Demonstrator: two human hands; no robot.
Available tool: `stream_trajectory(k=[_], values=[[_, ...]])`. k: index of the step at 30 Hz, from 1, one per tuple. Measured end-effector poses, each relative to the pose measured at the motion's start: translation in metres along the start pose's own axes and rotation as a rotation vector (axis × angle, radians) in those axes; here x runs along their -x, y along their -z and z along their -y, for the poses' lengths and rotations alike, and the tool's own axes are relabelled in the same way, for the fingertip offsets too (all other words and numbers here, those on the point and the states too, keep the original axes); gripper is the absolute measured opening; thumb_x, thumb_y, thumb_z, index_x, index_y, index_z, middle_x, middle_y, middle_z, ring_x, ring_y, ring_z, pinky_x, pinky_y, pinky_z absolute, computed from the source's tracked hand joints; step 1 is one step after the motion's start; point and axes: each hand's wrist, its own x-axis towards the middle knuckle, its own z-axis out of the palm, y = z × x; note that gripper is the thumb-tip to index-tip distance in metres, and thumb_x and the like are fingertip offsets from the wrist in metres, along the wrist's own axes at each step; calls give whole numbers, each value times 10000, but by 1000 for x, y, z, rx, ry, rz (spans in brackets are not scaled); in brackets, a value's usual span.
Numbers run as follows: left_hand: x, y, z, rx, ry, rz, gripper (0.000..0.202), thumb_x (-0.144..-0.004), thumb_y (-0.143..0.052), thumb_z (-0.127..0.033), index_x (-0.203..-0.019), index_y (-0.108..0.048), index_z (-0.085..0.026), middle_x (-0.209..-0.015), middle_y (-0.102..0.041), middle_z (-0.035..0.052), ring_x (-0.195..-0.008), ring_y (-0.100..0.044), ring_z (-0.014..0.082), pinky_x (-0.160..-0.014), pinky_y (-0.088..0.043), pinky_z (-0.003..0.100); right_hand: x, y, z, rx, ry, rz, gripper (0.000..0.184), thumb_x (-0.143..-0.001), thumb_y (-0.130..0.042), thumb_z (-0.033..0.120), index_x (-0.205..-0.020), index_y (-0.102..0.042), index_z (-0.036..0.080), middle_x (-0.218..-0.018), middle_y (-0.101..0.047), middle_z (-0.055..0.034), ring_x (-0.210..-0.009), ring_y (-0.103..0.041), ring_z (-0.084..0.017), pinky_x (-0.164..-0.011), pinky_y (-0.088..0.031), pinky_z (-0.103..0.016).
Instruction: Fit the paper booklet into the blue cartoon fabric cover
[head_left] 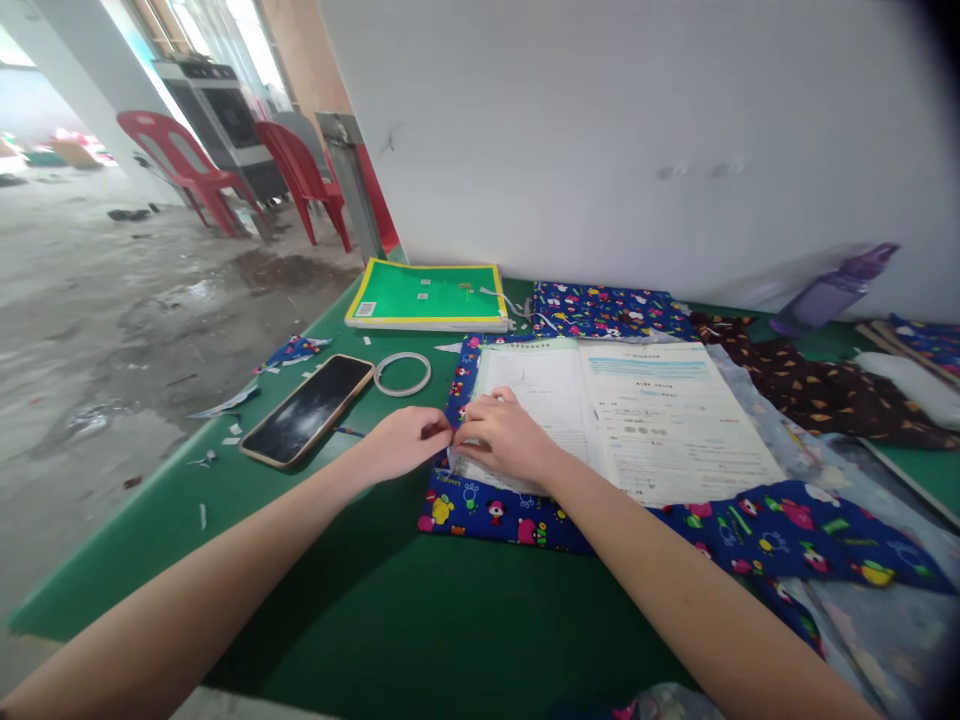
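Blue printed cloth (491, 508) under an open paper book (645, 405)

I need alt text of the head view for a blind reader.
A person's left hand and right hand are close together at the left edge of an open book on blue patterned fabric. A phone and a pale ring lie on the green table.

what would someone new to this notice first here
The eye would probably go first to the two bare hands, left hand and right hand, close together at the left edge of an open book lying on blue patterned fabric. Next comes the green book with a yellow border, farther back on the green table. Red chairs also stand out at the upper left.
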Motion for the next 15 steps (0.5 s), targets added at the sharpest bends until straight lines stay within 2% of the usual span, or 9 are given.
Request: stream_trajectory(k=[3,9,15], values=[[1,1,-2,-12,21,-31,291,-831,-421,-393,-737,-594,-179,-667,-603,5,-626,-546,155,-550,-337,243,0,-3,1,1,-22,-25,183,-876,-528,324,-828,-669,217,-819,-596,-16,-788,-496,-149,-832,-228,-335],[1,0,-3,-80,18,-29,394,-850,-389,-411,-554,-499,-176,-529,-470,-15,-532,-447,125,-500,-257,251,0,-12,1,19,-34,-63,163,-846,-554,306,-822,-688,218,-846,-619,-21,-783,-502,-146,-828,-231,-332],[2,-1,-3,55,105,-9,480,-866,-340,-485,-626,-609,-168,-548,-533,-4,-507,-451,123,-506,-287,248,-1,-13,3,69,-55,-66,223,-874,-545,355,-793,-690,205,-803,-626,-16,-747,-504,-135,-806,-237,-319]])
